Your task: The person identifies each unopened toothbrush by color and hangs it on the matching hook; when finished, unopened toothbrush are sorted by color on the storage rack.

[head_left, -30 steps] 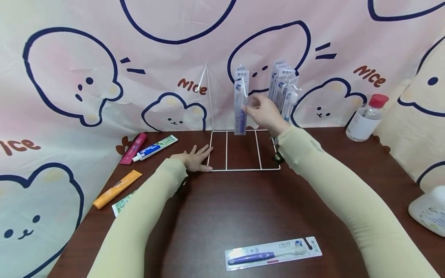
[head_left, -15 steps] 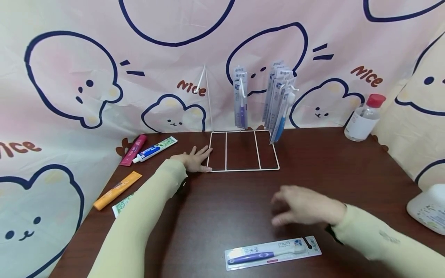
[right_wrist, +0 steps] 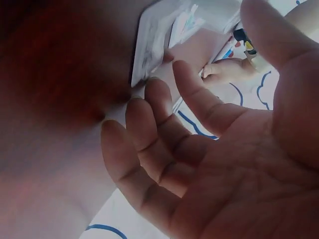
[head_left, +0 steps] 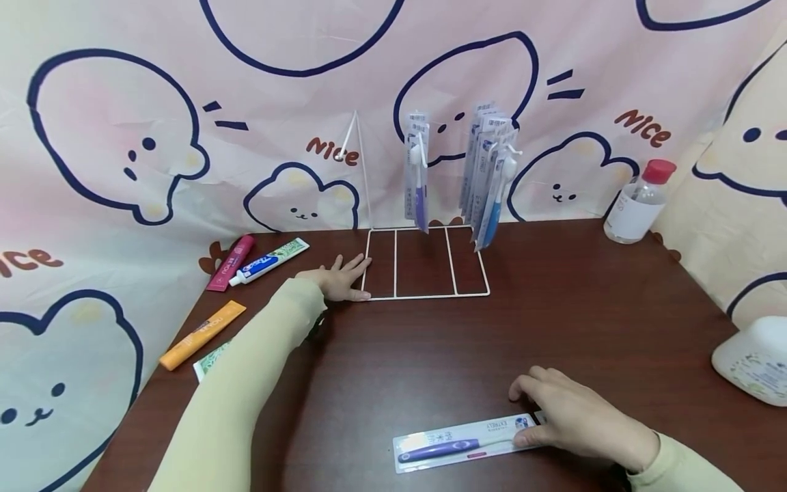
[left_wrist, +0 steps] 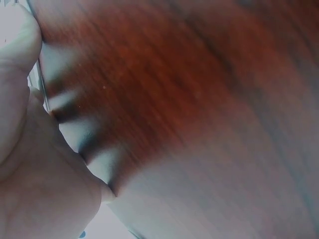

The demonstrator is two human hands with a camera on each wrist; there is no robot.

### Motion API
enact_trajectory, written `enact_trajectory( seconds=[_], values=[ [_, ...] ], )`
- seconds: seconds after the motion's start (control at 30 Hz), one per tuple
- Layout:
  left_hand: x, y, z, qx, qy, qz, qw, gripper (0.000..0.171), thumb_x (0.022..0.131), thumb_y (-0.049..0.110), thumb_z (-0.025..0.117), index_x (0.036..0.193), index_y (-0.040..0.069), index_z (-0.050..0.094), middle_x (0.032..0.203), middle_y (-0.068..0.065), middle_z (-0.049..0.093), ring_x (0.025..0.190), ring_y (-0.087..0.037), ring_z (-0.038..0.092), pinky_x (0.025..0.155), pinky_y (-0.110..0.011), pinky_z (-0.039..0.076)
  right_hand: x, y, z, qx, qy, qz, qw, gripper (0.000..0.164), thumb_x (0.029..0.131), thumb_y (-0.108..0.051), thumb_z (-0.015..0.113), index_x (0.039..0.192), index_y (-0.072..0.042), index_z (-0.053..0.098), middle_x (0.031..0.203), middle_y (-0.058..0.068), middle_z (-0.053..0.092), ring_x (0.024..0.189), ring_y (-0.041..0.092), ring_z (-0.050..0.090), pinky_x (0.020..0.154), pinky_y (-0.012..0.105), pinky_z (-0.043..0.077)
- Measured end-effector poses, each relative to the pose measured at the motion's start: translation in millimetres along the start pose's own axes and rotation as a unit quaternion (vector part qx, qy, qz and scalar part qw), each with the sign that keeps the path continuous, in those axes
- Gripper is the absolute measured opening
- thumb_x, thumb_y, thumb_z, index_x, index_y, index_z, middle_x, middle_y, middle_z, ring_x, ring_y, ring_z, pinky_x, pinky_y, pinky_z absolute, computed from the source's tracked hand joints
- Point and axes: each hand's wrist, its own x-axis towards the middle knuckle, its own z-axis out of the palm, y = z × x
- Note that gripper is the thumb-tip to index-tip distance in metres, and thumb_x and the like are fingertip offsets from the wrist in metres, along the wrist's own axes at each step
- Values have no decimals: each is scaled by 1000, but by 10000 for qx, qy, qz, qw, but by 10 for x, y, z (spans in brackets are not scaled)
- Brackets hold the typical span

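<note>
A boxed purple toothbrush [head_left: 451, 445] in a clear blister pack lies on the table near the front. My right hand [head_left: 572, 418] is over its right end, the thumb at the pack and the other fingers loosely bent. In the right wrist view the fingertips are by the table beside the pack's edge [right_wrist: 147, 45], not closed around it. My left hand [head_left: 339, 281] rests with spread fingers at the left side of a white wire rack [head_left: 395, 266]. From the rack hang a purple toothbrush pack [head_left: 421, 198] and, further right, several packs with a blue toothbrush [head_left: 494, 219] in front.
At the left lie a pink tube [head_left: 231, 263], a blue-and-white toothpaste tube [head_left: 269, 262], an orange tube [head_left: 203, 335] and a green-patterned tube [head_left: 211, 361], partly behind the left sleeve. A red-capped bottle [head_left: 636, 208] stands back right; a white container [head_left: 753, 362] is at the right edge.
My right hand has left the hanging purple toothbrush pack and come down toward me to the pack on the table. The left hand keeps its place at the rack.
</note>
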Motion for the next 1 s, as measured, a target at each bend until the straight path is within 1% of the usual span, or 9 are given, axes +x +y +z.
enact_trajectory(
  seconds=[0.17, 0.33, 0.53, 0.73, 0.87, 0.93, 1.0],
  values=[
    [8, -10, 19, -76, -37, -24, 10000, 90, 83, 68, 41, 148, 28, -7, 152, 3, -15, 135, -38, -11, 98, -67, 4, -19, -7, 34, -2, 170, -178, 9997, 41, 65, -64, 66, 83, -29, 55, 77, -18, 40, 72, 4, 38, 58, 22, 35],
    [8, -7, 10, -50, -9, -3, 10000, 90, 83, 68, 41, 148, 27, -7, 152, 2, -15, 135, -39, -11, 98, -67, 4, -42, -34, 63, -156, 356, -391, 9985, 38, 64, -57, 72, 84, -28, 56, 77, -19, 39, 71, 3, 38, 59, 23, 36],
    [2, 0, -4, 23, 3, 27, 10000, 89, 84, 67, 41, 148, 27, -7, 153, 1, -14, 135, -39, -10, 98, -67, 6, -69, -74, 94, -426, 512, -298, 9973, 40, 58, -45, 80, 83, -27, 54, 78, -20, 38, 73, 4, 40, 59, 29, 37],
    [-6, 15, -11, 50, 6, 23, 10000, 90, 83, 68, 41, 148, 26, -6, 153, 1, -12, 135, -39, -9, 99, -66, 6, -77, -75, 100, -441, 491, -261, 9975, 41, 57, -44, 81, 81, -26, 53, 77, -19, 37, 72, 5, 39, 58, 28, 35],
    [-9, 23, -9, -4, -37, 12, 10000, 90, 83, 68, 41, 148, 26, -6, 153, 1, -13, 135, -39, -10, 99, -66, 6, -71, -63, 72, -264, 350, -309, 9986, 44, 56, -40, 83, 81, -25, 50, 76, -17, 38, 70, 5, 38, 56, 26, 34],
    [-13, 23, -9, -42, -43, 14, 10000, 90, 84, 67, 41, 148, 26, -6, 153, 1, -13, 135, -39, -11, 99, -66, 5, -58, -48, 41, 26, 224, -300, 9993, 46, 56, -38, 84, 82, -25, 49, 73, -17, 41, 65, 4, 39, 54, 24, 34],
    [-11, 23, -10, -55, -39, 20, 10000, 89, 84, 66, 42, 148, 26, -6, 153, 2, -14, 135, -39, -11, 99, -66, 5, -37, -20, 0, 379, 122, -309, 9987, 48, 56, -42, 83, 86, -25, 51, 71, -17, 44, 62, 2, 41, 53, 23, 35]
  ],
)
